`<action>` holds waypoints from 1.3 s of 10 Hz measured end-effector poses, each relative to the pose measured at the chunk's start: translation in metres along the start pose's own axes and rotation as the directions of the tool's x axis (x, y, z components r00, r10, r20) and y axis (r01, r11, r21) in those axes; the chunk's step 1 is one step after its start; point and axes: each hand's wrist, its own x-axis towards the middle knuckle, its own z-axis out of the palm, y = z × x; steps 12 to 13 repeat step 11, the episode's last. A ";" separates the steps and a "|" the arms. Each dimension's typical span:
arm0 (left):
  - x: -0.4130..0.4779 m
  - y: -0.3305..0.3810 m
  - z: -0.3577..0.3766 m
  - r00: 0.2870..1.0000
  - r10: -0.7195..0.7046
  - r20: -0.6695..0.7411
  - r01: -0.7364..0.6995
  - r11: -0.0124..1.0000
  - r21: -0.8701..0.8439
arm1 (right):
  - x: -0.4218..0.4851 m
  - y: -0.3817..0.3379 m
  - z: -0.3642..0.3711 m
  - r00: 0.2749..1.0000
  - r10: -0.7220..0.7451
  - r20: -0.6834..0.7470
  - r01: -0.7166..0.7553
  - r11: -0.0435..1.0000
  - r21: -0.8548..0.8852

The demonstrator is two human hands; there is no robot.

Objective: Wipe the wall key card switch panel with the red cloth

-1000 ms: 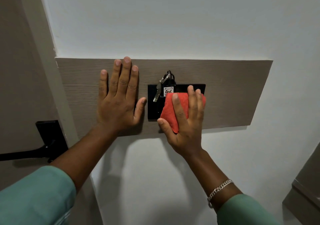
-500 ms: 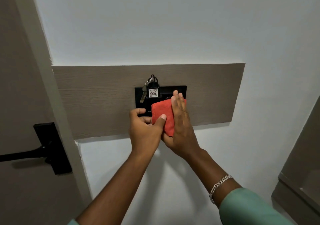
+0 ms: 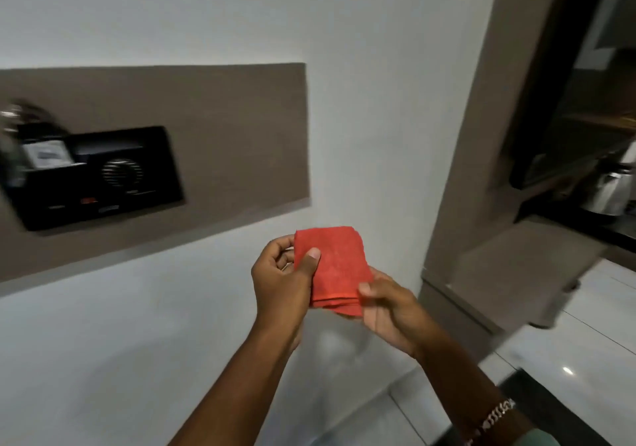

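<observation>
Two hands are holding a folded red cloth (image 3: 332, 266) away from the wall, right of the black switch panel (image 3: 99, 177). Left hand (image 3: 280, 282) is pinching its left edge, thumb on top; right hand (image 3: 389, 311) is gripping its lower right corner.

Red cloth (image 3: 332, 266), a plain, even red with a fine nap and no print. Behind it the wall (image 3: 378, 101) is flat white. Far left, the wood panel (image 3: 223, 129) shows grey-brown with faint horizontal grain. On it the switch panel (image 3: 137, 177) is glossy black, with a small red mark low on its face and a blurred white tag (image 3: 46, 155) at its upper left. On the near right, a silver chain bracelet (image 3: 495, 418) and a pale green sleeve edge (image 3: 537, 440). Floor tiles (image 3: 585, 342) are shiny white, and the door frame (image 3: 481, 136) is taupe.
</observation>
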 end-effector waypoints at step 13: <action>0.025 -0.247 0.257 0.891 -0.246 0.382 -0.098 0.718 0.689 | -0.010 0.037 -0.329 0.869 -0.283 -0.406 -0.423 0.000 -0.906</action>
